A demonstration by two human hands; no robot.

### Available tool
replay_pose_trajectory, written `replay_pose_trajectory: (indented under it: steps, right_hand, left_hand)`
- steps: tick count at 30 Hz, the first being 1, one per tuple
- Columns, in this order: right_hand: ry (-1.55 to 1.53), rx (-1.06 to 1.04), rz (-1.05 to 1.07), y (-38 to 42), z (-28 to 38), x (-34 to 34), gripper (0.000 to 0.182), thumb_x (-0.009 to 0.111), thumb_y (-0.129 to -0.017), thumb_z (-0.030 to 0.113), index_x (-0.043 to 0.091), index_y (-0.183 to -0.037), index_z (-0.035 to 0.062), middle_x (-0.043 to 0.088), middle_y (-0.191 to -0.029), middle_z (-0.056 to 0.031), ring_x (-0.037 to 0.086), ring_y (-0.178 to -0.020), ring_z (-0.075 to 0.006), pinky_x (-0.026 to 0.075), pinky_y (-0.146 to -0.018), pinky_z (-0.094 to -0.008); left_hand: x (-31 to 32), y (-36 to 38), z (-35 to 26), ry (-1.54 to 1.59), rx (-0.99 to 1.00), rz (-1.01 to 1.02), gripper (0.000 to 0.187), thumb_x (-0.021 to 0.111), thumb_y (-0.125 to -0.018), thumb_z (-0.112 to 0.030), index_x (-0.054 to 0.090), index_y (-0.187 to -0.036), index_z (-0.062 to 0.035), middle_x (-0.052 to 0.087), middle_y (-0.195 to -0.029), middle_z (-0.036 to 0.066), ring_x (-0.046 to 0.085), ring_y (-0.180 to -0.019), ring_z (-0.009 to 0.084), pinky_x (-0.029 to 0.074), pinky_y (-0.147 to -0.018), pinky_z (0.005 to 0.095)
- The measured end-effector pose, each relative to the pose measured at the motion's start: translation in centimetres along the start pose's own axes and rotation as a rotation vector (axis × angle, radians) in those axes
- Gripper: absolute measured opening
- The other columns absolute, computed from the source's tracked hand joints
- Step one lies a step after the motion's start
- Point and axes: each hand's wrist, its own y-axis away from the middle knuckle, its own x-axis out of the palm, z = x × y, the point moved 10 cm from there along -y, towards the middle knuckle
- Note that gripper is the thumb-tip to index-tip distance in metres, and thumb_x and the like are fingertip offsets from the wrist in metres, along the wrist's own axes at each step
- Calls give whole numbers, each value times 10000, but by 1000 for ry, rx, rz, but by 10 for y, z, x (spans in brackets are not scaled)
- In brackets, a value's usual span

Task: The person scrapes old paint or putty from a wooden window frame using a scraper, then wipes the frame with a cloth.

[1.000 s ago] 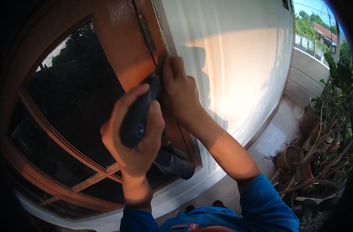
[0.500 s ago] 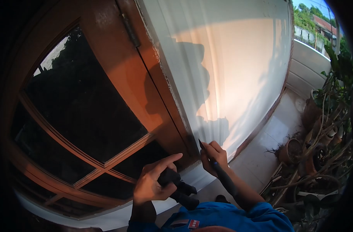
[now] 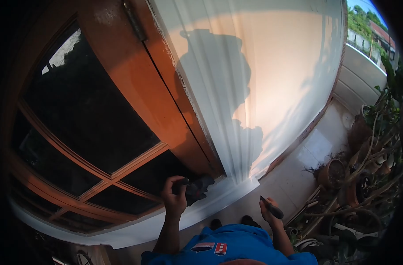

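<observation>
My left hand [image 3: 173,196] is wrapped round the handle of a bulky black tool [image 3: 197,190], whose exact kind I cannot make out. That tool is in front of the lower corner of the orange-brown wooden door [image 3: 166,104]. Lower and to the right, my right hand [image 3: 267,211] grips a slim black tool with a pointed tip [image 3: 274,210]. Its tip points up and left, apart from the white wall [image 3: 281,88]. A shadow of a head and hands falls across the wall and the pale, chipped edge of the door frame [image 3: 183,86].
Dark glass panes [image 3: 86,106] fill the door, and a metal hinge [image 3: 134,22] sits near its top. A white ledge [image 3: 228,195] runs along the base. On the right, potted plants [image 3: 331,173] and tangled stems line the tiled floor [image 3: 294,170].
My right hand has dropped away from the wall's lower edge, down and right, with the pointed tool. My left hand has turned and now has its fingers closed round the black tool. The view has shifted slightly.
</observation>
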Motion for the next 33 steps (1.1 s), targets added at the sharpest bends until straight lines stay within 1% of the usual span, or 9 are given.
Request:
replay_pose_trajectory:
  steps: [3, 6, 9, 12, 15, 18, 23, 30, 33]
  right_hand:
    - [28, -25, -10, 3, -15, -2, 268, 519, -926, 199, 587, -758, 2, 586, -744, -219, 564, -799, -418, 439, -724, -505]
    - [-2, 18, 21, 0, -14, -5, 261, 515, -939, 196, 583, -788, -5, 588, -806, -232, 563, -796, -420, 443, -718, -487]
    - [-46, -55, -35, -5, 0, -12, 216, 518, -949, 163, 615, -890, -20, 585, -949, -237, 581, -837, -393, 460, -733, -451]
    - [-239, -125, -89, -11, 20, -26, 299, 512, -945, 85, 591, -1215, -17, 546, -1204, -251, 593, -1050, -370, 485, -871, -424]
    - [-65, -399, -180, -10, 52, -45, 459, 490, -930, 37, 450, -1382, -30, 473, -1357, -288, 524, -1232, -388, 435, -1017, -423]
    - [-243, -507, -145, -12, 79, -57, 524, 465, -915, -7, 365, -1426, -63, 408, -1436, -292, 441, -1333, -387, 377, -1088, -419]
    - [-184, -517, 30, -19, 106, -38, 532, 486, -863, -93, 443, -1390, -34, 484, -1411, -212, 355, -1392, -394, 266, -1159, -455]
    - [-404, -442, 24, -20, 123, -46, 532, 492, -804, -117, 515, -1327, -26, 428, -1456, -224, 307, -1414, -395, 274, -1157, -469]
    - [-317, -473, 14, -17, 124, -45, 482, 488, -784, -121, 572, -1249, -26, 440, -1451, -217, 312, -1415, -384, 281, -1157, -463]
  left_hand:
    - [-7, 11, 38, 451, -234, -259, 140, 514, -975, -115, 551, -1082, -33, 652, -997, 89, 645, -909, 212, 528, -823, 350]
    - [33, 28, 80, 931, -616, -264, 202, 479, -1004, -210, 560, -1077, -39, 659, -1051, 120, 649, -994, 246, 555, -850, 410]
    - [78, 50, 99, 1104, -787, -20, 279, 450, -1018, -300, 563, -1113, -64, 627, -1189, 155, 625, -1094, 283, 560, -879, 478]
    - [95, 57, 97, 1232, -801, -45, 330, 415, -1023, -352, 550, -1174, -91, 570, -1306, 174, 613, -1119, 330, 551, -900, 496]
    - [99, 40, 60, 1358, -488, 99, 354, 349, -1036, -344, 529, -1226, -106, 517, -1358, 216, 577, -1172, 362, 488, -988, 528]
    - [109, 40, 55, 1253, -524, 147, 347, 430, -1011, -358, 515, -1236, -108, 512, -1349, 253, 598, -1135, 384, 531, -937, 504]
    - [131, 40, 38, 1171, -521, 338, 344, 426, -1011, -307, 506, -1242, -65, 513, -1337, 282, 617, -1120, 359, 532, -945, 469]
    - [155, 47, 37, 864, -578, 533, 310, 371, -989, -132, 540, -1208, 7, 619, -1210, 258, 656, -1063, 287, 544, -922, 385]
    - [159, 47, 34, 832, -606, 547, 313, 353, -977, -94, 557, -1187, 15, 640, -1177, 244, 669, -1034, 266, 549, -907, 363]
